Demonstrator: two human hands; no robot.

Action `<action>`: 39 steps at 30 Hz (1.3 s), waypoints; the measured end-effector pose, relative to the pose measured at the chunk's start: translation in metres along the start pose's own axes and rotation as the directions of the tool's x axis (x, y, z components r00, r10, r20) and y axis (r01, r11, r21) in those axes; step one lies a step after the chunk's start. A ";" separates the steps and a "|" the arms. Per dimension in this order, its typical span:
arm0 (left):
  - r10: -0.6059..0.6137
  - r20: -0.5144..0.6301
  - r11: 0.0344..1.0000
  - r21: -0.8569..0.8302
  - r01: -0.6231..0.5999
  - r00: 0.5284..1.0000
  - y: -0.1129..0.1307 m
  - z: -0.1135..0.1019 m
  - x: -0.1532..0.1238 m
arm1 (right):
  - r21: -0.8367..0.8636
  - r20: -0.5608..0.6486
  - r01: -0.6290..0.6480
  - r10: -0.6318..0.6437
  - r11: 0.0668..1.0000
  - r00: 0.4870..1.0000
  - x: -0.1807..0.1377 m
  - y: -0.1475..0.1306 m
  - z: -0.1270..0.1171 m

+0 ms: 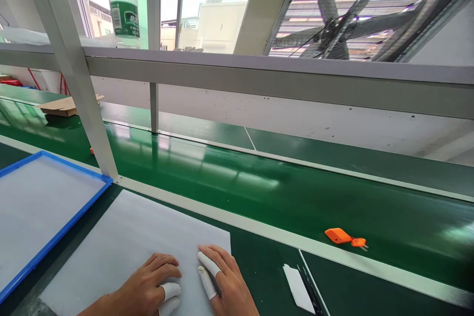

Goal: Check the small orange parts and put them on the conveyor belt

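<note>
Far left there's a blue-framed tray (55, 237) with a pale sheet lying in it, and right beside it a white foam sheet (126, 247) flat on the dark green bench. The left hand (148, 286) rests on that sheet near its front edge, fingers curled down loosely – not pinching anything, just pressing, with white finger cots on the tips. The right hand (225, 281) sits just beside it on the sheet's right corner, fingers fairly flat, white cots on two of them, nothing gripped either. Further right, a small white paper scrap (298, 289), and on the green belt (259, 192) an orange tag (338, 235). Up top, a bottle (124, 5) with a green label – the writing is too blurry to read.
</note>
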State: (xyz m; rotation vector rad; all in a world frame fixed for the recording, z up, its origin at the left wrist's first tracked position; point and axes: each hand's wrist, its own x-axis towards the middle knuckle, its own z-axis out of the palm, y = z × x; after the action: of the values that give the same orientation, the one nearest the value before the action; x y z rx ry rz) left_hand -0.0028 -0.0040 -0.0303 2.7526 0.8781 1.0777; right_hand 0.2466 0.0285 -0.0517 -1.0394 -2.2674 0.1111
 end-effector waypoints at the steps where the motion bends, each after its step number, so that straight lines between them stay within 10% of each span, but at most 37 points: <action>1: -0.003 -0.007 1.000 0.002 0.003 1.000 0.000 0.000 0.000 | 0.000 0.001 0.000 0.000 1.000 1.000 0.000 0.000 0.000; 18: -0.184 0.192 0.978 -0.064 0.200 0.964 0.009 -0.013 0.009 | -0.043 -0.005 0.064 -0.064 0.997 0.998 -0.001 0.002 0.002; 30: -0.091 0.124 0.994 -0.052 0.098 0.988 0.002 -0.012 -0.006 | -0.003 0.083 -0.028 0.028 1.000 0.996 0.017 -0.016 -0.017; 39: -0.050 0.182 0.998 -0.029 0.057 0.982 -0.016 -0.006 -0.024 | -0.292 0.250 -0.160 0.237 0.943 0.939 0.023 0.045 -0.076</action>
State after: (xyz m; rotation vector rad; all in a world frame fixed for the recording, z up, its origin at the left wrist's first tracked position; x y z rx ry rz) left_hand -0.0283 -0.0042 -0.0445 2.7281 0.8940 0.8103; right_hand 0.3088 0.0620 0.0065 -1.4811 -2.4734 0.0392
